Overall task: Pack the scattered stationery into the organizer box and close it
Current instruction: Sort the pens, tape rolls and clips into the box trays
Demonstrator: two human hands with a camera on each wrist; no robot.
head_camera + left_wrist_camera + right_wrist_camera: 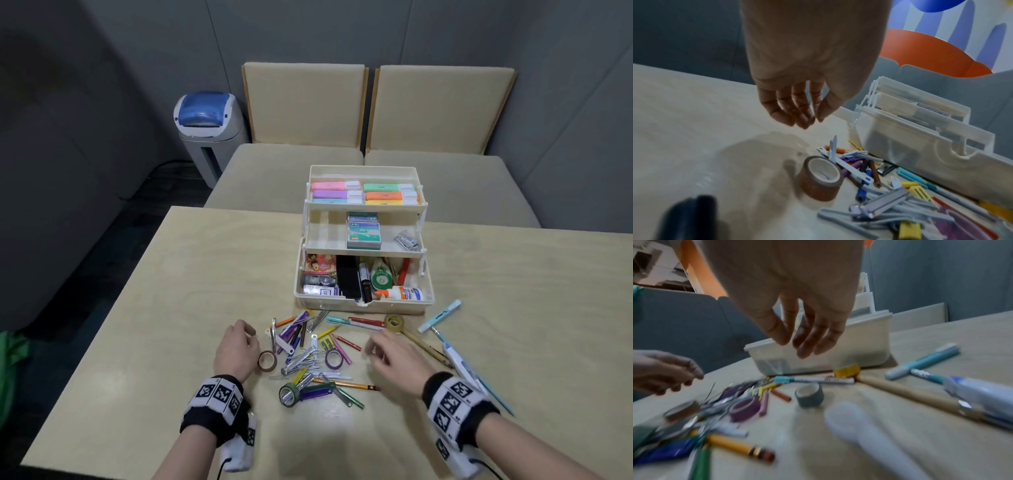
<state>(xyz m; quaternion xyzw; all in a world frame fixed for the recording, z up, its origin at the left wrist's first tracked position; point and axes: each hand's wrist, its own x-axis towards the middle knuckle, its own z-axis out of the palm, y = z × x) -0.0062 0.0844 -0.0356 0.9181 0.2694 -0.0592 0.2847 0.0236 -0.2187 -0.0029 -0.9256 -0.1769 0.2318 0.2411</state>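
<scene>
The counter (pixel 144 308) is pale wood-grain laminate, smooth with a soft sheen. On it, the organizer box (pixel 364 303) is milky, semi-translucent plastic, smooth and slightly glossy. Just in front of the box lie shiny metal clips (pixel 299 359) among matt plastic pens. A brown tape roll (pixel 821 177) at the left of that heap has a dull paper-like core. Behind the box, the chairs (pixel 305 106) wear matt beige cloth. Both wristbands (pixel 214 402) look knitted.

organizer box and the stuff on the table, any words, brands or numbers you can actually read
None can be read with confidence.
Glue bottle in the organizer box: blue and orange label, lettering blurred.
Staple boxes on the middle tray: print too small.
Light blue pen on the table: dark mark, illegible.
Wristbands: square black-and-white code markers, no words.
</scene>
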